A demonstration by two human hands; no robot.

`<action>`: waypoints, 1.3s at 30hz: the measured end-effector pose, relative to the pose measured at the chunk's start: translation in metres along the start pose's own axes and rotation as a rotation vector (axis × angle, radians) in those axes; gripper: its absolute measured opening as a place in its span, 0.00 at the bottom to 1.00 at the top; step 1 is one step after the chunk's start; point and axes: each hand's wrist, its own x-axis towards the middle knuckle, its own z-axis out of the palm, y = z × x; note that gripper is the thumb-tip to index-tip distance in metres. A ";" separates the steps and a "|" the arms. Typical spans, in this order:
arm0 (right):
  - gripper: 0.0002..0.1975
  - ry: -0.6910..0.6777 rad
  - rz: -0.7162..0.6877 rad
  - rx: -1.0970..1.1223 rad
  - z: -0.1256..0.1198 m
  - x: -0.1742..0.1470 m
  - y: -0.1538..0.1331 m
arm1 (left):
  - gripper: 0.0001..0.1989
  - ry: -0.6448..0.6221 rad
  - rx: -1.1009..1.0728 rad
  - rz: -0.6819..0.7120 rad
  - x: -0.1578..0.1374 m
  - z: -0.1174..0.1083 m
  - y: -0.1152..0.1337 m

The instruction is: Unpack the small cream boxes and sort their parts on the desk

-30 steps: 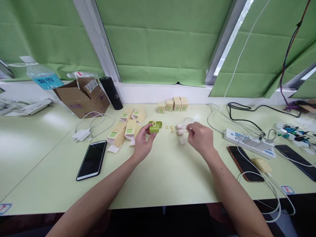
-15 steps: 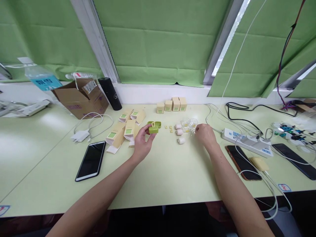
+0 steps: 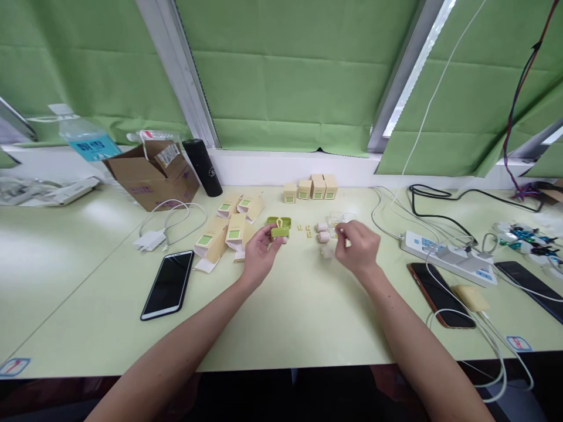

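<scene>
My left hand (image 3: 259, 252) grips a small green case (image 3: 280, 233) with a pale yellow loop on top; something pinkish shows beneath its lower edge. Right behind it is another green piece (image 3: 288, 221), shaped like a shallow tray. My right hand (image 3: 358, 245) hovers with its fingertips pinched together, and whatever they hold is too small to make out. Beside those fingertips are pale pinkish cylinders (image 3: 324, 237), one partly blurred nearest me. Clear plastic cups (image 3: 336, 217) stand just behind my right hand, which partly covers them. Small yellow clips (image 3: 308, 228) lie between the two hands.
Opened beige cartons (image 3: 212, 240) lie left of my left hand. Several small beige boxes (image 3: 317, 186) stand at the back. A phone (image 3: 168, 284), charger (image 3: 150, 241), cardboard box (image 3: 153, 179) and black bottle (image 3: 202, 167) are leftward; a power strip (image 3: 448, 258) and second phone (image 3: 440, 296) rightward.
My right hand has moved left from the clear cups toward the pinkish cylinders, fingers still pinched. The green case in my left hand has tilted, and a pinkish part now shows below it. The view has shifted slightly.
</scene>
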 end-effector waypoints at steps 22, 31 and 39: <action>0.09 -0.014 -0.234 0.284 0.027 -0.021 -0.061 | 0.30 -0.166 0.129 -0.112 -0.014 0.009 -0.006; 0.15 -0.024 -0.149 0.447 0.028 -0.024 -0.056 | 0.19 -0.189 0.456 0.330 -0.018 0.001 0.001; 0.17 -0.103 -0.163 0.362 0.027 -0.027 -0.061 | 0.19 -0.318 0.596 0.458 -0.021 0.001 -0.001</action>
